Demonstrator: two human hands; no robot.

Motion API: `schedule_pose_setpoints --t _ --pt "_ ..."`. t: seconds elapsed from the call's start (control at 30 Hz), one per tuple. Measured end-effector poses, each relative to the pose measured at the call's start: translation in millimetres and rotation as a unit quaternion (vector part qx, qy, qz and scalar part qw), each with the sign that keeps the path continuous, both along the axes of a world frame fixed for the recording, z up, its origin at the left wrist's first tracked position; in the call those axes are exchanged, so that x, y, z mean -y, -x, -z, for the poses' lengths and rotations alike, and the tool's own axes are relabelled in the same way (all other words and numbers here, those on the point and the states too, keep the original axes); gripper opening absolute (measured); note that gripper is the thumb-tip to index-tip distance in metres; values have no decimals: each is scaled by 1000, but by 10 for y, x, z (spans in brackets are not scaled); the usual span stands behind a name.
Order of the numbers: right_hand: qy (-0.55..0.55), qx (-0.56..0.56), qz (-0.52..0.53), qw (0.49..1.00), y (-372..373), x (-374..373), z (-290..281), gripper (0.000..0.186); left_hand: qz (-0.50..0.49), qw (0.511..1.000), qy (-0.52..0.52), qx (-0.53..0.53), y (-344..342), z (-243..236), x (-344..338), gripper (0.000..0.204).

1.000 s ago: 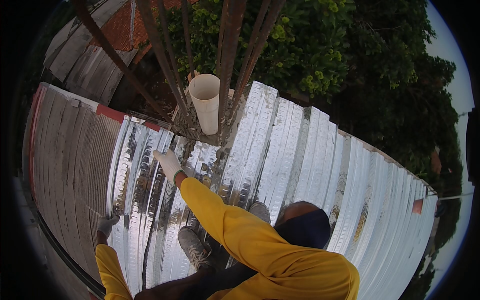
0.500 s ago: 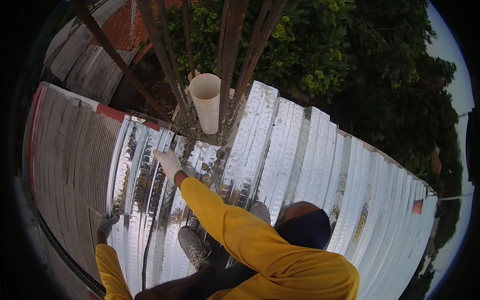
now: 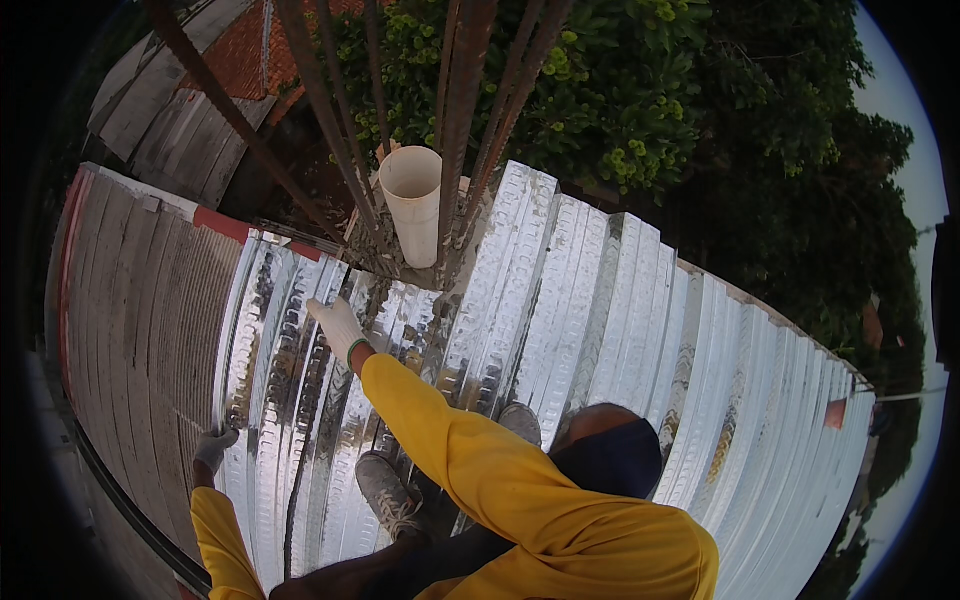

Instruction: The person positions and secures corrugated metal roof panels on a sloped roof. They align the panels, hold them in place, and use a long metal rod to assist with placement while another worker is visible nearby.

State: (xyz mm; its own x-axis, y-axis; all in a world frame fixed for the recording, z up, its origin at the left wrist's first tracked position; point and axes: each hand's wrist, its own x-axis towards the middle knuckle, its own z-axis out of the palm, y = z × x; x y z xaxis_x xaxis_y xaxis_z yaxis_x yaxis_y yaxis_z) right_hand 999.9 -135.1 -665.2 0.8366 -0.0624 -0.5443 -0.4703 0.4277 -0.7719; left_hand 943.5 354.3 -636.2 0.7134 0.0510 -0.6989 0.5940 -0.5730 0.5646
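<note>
My left hand point(image 3: 212, 452), in a grey glove, is closed at the outer left edge of a shiny ribbed metal decking sheet point(image 3: 262, 385). Farther up, my right hand point(image 3: 338, 326), in a whitish glove with a green cuff, has its fingers bent over a raised rib of the decking; their undersides are hidden. Yellow sleeves cover both arms. My left shoe point(image 3: 385, 490), grey and laced, rests on the metal between the arms. Part of my other shoe point(image 3: 521, 424) shows beyond the right sleeve, near my bent knee in dark cloth.
Rusty reinforcing bars point(image 3: 465, 110) rise around a cream plastic pipe point(image 3: 412, 205) set in rough concrete at the decking's far edge. More ribbed decking point(image 3: 600, 310) stretches right. A lower grey corrugated roof point(image 3: 140, 300) lies left. Trees point(image 3: 640, 100) stand beyond the drop-off.
</note>
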Motion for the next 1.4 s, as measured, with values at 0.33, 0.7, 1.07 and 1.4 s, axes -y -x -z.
schedule_pose_setpoints --t 0.33,0.7,1.07,1.4 --pt "-1 1 -9 1000 -20 -28 70 102 -2 1000 -6 -5 11 -25 -52 11" --pt "-6 -12 -6 1000 -37 -73 98 108 -34 999 13 8 25 10 -60 15" --pt "-34 -40 -5 999 -38 -70 73 102 -40 999 25 11 41 36 -77 14" --pt "-3 -9 3 1000 -67 -70 213 101 -24 999 33 4 -10 26 -23 13"
